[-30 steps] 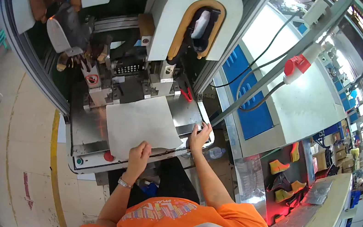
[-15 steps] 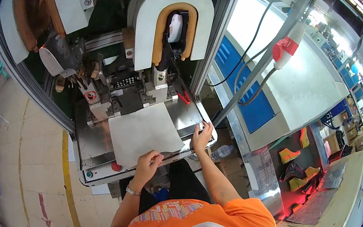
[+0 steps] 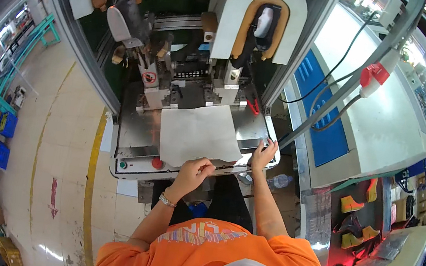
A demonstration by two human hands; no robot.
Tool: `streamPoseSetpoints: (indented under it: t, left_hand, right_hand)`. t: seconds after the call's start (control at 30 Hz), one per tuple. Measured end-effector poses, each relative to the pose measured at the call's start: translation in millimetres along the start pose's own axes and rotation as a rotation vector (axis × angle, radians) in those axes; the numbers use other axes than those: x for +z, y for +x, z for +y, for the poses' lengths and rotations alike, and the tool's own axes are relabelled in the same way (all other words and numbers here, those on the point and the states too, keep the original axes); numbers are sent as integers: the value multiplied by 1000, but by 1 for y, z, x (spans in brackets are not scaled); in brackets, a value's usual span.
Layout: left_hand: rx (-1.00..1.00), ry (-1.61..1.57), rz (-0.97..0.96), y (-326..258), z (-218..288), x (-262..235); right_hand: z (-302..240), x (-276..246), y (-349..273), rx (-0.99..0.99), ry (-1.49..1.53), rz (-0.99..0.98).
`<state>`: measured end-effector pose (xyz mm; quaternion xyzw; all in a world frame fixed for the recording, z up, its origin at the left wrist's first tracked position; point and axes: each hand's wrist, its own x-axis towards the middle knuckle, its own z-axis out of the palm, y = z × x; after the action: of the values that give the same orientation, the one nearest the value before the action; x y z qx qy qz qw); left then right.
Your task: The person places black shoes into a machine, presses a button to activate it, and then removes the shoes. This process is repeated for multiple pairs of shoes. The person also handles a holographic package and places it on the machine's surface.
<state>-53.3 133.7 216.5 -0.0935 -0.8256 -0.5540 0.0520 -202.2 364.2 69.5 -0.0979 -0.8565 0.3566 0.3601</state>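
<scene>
A pale grey sheet (image 3: 199, 134) lies on the metal worktable of a machine. At its near edge my left hand (image 3: 193, 175) is closed in a loose fist, with nothing visible in the fingers. My right hand (image 3: 264, 155) rests on the table's right front corner, fingers apart, holding nothing. Beyond the sheet stand two metal posts. The right post carries a dark form with a white part (image 3: 264, 22), ringed by a brown U-shaped pad (image 3: 249, 15) in a white housing. On the left is a grey-and-white form (image 3: 123, 25) below another brown pad.
A red button (image 3: 157, 163) and a green button (image 3: 122, 164) sit on the table's front edge. Red-handled pliers (image 3: 253, 106) lie at the right rear. A white-and-blue machine (image 3: 368, 116) stands to the right, with yellow-orange boots (image 3: 351, 204) under red light. A plastic bottle (image 3: 279, 181) is below.
The whole view has turned, so the machine now sits further right and higher. My hands keep nearly the same places at the table's front edge. The sheet stays on the table.
</scene>
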Motion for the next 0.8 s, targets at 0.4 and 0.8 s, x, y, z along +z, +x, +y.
streamPoseSetpoints:
  t: [0.4, 0.8]
  left_hand:
    - [-36, 50, 43, -15, -2, -9]
    - [-10, 90, 13, -16, 18, -19]
  right_hand:
    - [-4, -7, 0, -17, 48, 74]
    - [-123, -92, 101, -144, 681, 94]
